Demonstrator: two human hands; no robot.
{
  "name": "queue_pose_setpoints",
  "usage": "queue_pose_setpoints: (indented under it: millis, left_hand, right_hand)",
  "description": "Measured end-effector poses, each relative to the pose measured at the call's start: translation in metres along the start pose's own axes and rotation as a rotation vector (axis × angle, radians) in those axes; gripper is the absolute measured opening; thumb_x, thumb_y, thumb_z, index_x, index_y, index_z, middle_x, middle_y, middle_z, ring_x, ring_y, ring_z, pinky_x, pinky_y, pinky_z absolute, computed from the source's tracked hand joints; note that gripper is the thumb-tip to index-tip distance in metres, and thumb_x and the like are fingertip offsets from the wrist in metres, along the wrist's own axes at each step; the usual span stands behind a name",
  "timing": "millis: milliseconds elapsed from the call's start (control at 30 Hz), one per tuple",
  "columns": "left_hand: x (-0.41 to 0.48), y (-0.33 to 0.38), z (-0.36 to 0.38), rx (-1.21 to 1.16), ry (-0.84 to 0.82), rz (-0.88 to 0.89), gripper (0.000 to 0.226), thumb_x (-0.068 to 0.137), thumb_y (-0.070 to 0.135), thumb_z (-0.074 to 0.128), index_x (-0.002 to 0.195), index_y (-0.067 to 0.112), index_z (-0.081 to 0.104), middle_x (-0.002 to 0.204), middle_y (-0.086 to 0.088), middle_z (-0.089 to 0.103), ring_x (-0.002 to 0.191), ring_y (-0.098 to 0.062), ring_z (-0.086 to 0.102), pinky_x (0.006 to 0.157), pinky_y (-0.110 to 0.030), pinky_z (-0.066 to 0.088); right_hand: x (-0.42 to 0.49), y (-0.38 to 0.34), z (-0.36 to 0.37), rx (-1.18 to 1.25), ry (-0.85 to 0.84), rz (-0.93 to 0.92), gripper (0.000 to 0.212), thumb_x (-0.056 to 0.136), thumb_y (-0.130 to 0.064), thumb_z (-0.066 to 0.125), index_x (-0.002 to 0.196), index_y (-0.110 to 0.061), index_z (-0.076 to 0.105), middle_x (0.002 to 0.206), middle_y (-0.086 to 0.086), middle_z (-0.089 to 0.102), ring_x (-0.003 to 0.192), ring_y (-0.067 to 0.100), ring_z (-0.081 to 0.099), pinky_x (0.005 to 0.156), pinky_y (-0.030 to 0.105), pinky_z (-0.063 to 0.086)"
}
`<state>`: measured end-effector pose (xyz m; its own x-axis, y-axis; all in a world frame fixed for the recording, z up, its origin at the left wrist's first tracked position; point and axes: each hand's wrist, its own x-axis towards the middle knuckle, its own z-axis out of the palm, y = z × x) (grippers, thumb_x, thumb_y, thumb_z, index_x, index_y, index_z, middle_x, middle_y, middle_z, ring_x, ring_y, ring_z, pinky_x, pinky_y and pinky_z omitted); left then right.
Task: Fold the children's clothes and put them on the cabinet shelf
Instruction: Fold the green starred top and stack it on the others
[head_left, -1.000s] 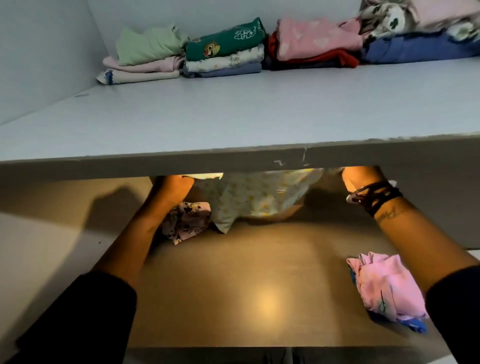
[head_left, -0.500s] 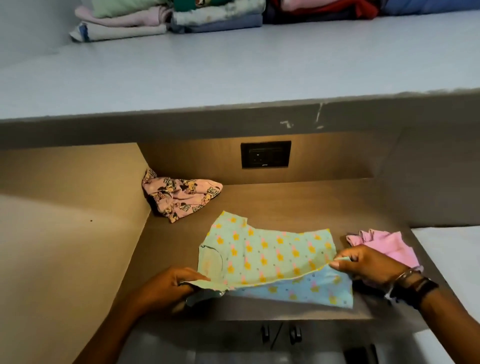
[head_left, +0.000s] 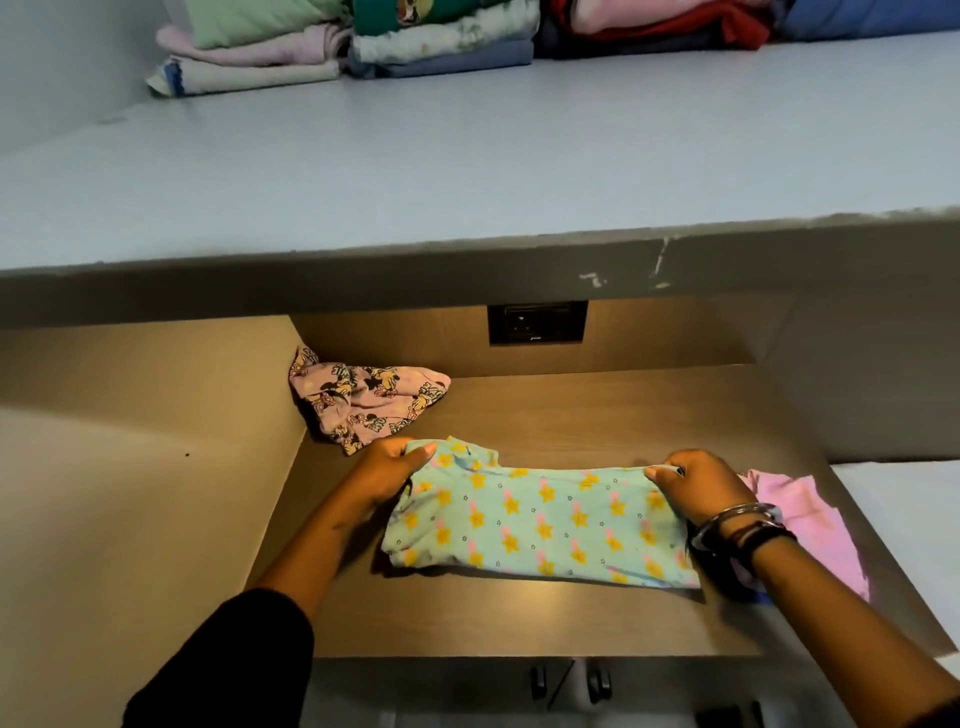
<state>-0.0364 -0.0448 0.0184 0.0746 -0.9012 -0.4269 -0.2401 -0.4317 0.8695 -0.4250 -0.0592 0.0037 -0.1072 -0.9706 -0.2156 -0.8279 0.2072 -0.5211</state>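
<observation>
A mint green child's garment with yellow stars (head_left: 540, 525) lies folded in half on the wooden lower surface (head_left: 545, 618). My left hand (head_left: 389, 473) pinches its top left corner. My right hand (head_left: 696, 483), with bangles on the wrist, pinches its top right corner. Above, the grey cabinet shelf (head_left: 467, 171) carries folded stacks along its back: a green, pink and white stack (head_left: 249, 52), a blue and floral stack (head_left: 441, 47) and a red and pink stack (head_left: 660, 23).
A crumpled pink cartoon-print garment (head_left: 363, 397) sits in the back left corner of the lower surface. A pink garment (head_left: 810, 525) lies at the right, partly under my right forearm. A black wall socket (head_left: 537, 322) is set in the back panel.
The green garment came down from the air onto the lower surface, and both hands carried its near edge away from me, folding it in half. The view tilted downward.
</observation>
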Motion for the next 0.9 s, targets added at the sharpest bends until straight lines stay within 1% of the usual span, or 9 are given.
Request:
queue_pose_setpoints:
  millis: [133,233,367,433,500,533,633,700,900]
  left_hand:
    - [0.027,-0.002,0.01,0.115,0.051,-0.042,0.029,0.092,0.033,0.064,0.101,0.006,0.07,0.096,-0.011,0.076,0.087,-0.025,0.074,0.082,-0.041,0.06]
    - [0.04,-0.014,0.015,0.202,0.174,-0.001,0.031,0.09,0.036,0.066,0.083,0.006,0.066,0.089,-0.01,0.071,0.087,-0.029,0.068,0.082,-0.041,0.055]
    - [0.025,-0.023,0.025,0.434,0.384,0.088,0.039,0.088,0.058,0.052,0.114,0.03,0.056,0.114,0.003,0.062,0.1,-0.021,0.062,0.088,-0.045,0.054]
    - [0.01,-0.036,0.036,0.64,0.489,0.224,0.041,0.09,0.058,0.044,0.125,0.037,0.048,0.129,0.006,0.054,0.109,-0.017,0.057,0.089,-0.043,0.053]
    - [-0.008,-0.051,0.049,0.738,0.417,0.391,0.047,0.094,0.054,0.042,0.138,0.037,0.041,0.148,0.009,0.041,0.13,-0.017,0.044,0.106,-0.044,0.043]
    - [-0.016,-0.059,0.053,0.788,0.301,0.46,0.054,0.094,0.055,0.039,0.145,0.036,0.035,0.157,0.01,0.029,0.142,-0.015,0.031,0.116,-0.043,0.029]
    - [-0.029,-0.088,0.05,1.045,-0.01,0.522,0.073,0.093,0.067,0.025,0.155,0.033,0.004,0.159,0.014,-0.012,0.149,-0.008,-0.01,0.119,-0.034,-0.007]
    - [-0.033,-0.103,0.041,1.157,-0.066,0.475,0.077,0.09,0.072,0.016,0.154,0.034,-0.006,0.157,0.014,-0.024,0.147,-0.008,-0.021,0.119,-0.033,-0.012]
    - [-0.034,-0.101,0.034,1.218,-0.113,0.453,0.082,0.088,0.075,0.015,0.155,0.032,-0.006,0.158,0.01,-0.027,0.146,-0.012,-0.024,0.12,-0.037,-0.011]
  right_hand:
    - [0.004,-0.005,0.009,-0.143,0.054,0.078,0.036,0.092,-0.047,0.052,0.074,-0.018,0.062,0.077,0.003,0.067,0.068,0.02,0.06,0.057,0.027,0.041]
    - [-0.004,-0.01,0.016,-0.209,0.157,0.045,0.031,0.092,-0.046,0.052,0.096,-0.017,0.06,0.102,0.012,0.066,0.088,0.031,0.06,0.069,0.034,0.048]
    - [-0.035,-0.02,0.035,-0.314,0.339,-0.208,0.053,0.087,-0.043,0.058,0.128,-0.011,0.051,0.132,0.02,0.052,0.117,0.038,0.05,0.093,0.048,0.048]
    - [-0.054,-0.021,0.05,-0.318,0.226,-0.377,0.066,0.088,-0.053,0.051,0.143,-0.018,0.039,0.153,0.015,0.034,0.137,0.034,0.037,0.109,0.05,0.037]
    - [-0.066,-0.017,0.07,-0.367,0.012,-0.447,0.077,0.089,-0.066,0.034,0.153,-0.025,0.018,0.163,0.005,0.007,0.149,0.027,0.011,0.119,0.047,0.014]
    - [-0.068,-0.012,0.079,-0.394,-0.075,-0.433,0.081,0.088,-0.07,0.027,0.154,-0.026,0.011,0.164,0.002,-0.003,0.15,0.024,0.001,0.12,0.046,0.006]
    - [-0.066,0.007,0.093,-0.426,-0.172,-0.327,0.086,0.087,-0.075,0.019,0.154,-0.028,-0.004,0.161,-0.002,-0.018,0.149,0.02,-0.015,0.119,0.043,-0.006]
    - [-0.06,0.015,0.09,-0.429,-0.168,-0.328,0.084,0.087,-0.075,0.018,0.154,-0.029,-0.005,0.161,-0.005,-0.019,0.148,0.017,-0.017,0.119,0.042,-0.008]
    - [-0.053,0.019,0.08,-0.43,-0.21,-0.371,0.079,0.09,-0.071,0.021,0.154,-0.029,-0.001,0.162,-0.004,-0.017,0.149,0.018,-0.016,0.119,0.041,-0.007]
